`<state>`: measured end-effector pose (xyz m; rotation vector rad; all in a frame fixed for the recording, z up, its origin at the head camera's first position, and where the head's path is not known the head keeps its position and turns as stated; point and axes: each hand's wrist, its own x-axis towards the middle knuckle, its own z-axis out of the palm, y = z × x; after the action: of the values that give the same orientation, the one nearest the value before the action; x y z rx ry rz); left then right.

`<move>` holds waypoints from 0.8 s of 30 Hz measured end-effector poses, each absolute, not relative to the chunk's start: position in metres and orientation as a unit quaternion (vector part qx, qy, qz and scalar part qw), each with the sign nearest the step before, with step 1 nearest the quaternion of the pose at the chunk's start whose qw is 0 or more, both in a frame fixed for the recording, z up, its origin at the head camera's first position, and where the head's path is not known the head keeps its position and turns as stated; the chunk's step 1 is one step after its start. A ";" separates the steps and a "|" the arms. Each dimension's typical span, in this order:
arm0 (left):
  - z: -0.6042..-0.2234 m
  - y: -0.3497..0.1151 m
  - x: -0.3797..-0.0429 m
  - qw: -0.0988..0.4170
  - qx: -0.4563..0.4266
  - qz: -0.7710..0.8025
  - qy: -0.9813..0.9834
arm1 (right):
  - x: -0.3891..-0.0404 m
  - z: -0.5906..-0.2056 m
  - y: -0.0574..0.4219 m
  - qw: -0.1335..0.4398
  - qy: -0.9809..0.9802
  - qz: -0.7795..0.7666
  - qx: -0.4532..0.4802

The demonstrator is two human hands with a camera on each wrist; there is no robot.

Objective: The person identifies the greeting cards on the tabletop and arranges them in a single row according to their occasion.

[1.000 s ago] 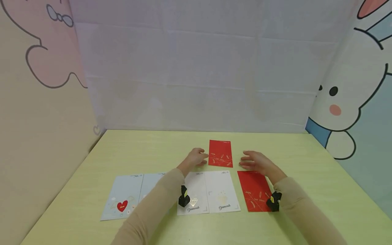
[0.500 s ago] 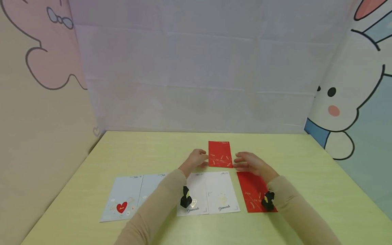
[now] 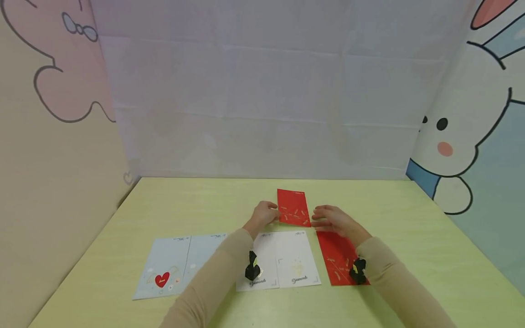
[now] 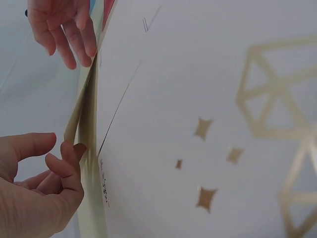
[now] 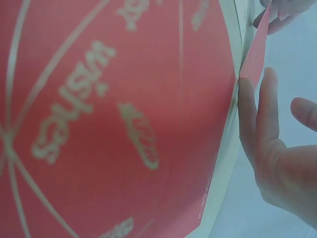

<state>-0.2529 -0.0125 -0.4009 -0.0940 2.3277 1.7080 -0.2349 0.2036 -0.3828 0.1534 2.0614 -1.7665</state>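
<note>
A red card (image 3: 293, 208) with light line drawings lies at the back of the yellow-green table, its left side tilted up. My left hand (image 3: 264, 214) holds that raised edge, fingers curled at it; in the left wrist view the card (image 4: 81, 104) shows almost edge-on above the left fingers (image 4: 69, 168). At the opposite edge is my right hand (image 3: 334, 221), its fingers extended and thumb apart. In the right wrist view its fingertips (image 5: 246, 87) meet the lower edge of the tilted card (image 5: 256, 54).
Nearer me lie a white card (image 3: 298, 259) marked "Diamonds", a pale blue card (image 3: 166, 262) with a red heart, and another red card (image 3: 334, 259) under my right forearm. The left sleeve (image 3: 213, 273) covers parts of the white and blue cards. A white sheet (image 3: 262, 91) hangs behind the table.
My right hand has moved left up to the red card's right edge. The left hand has taken the card's left edge, which has tipped upward; the card is turned slightly.
</note>
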 end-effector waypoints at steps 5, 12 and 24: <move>-0.402 -0.011 -0.251 0.117 -0.033 0.593 0.796 | -0.234 -0.383 0.202 0.207 0.755 -0.621 0.049; -0.403 -0.010 -0.250 0.120 -0.022 0.603 0.788 | -0.236 -0.388 0.201 0.201 0.767 -0.607 0.050; -0.402 -0.005 -0.250 0.124 0.017 0.624 0.771 | -0.236 -0.389 0.199 0.195 0.791 -0.578 0.048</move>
<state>-0.2503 -0.0055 -0.4019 0.0495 2.2478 1.8204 -0.2355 0.1990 -0.3889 0.1345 2.2165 -1.6201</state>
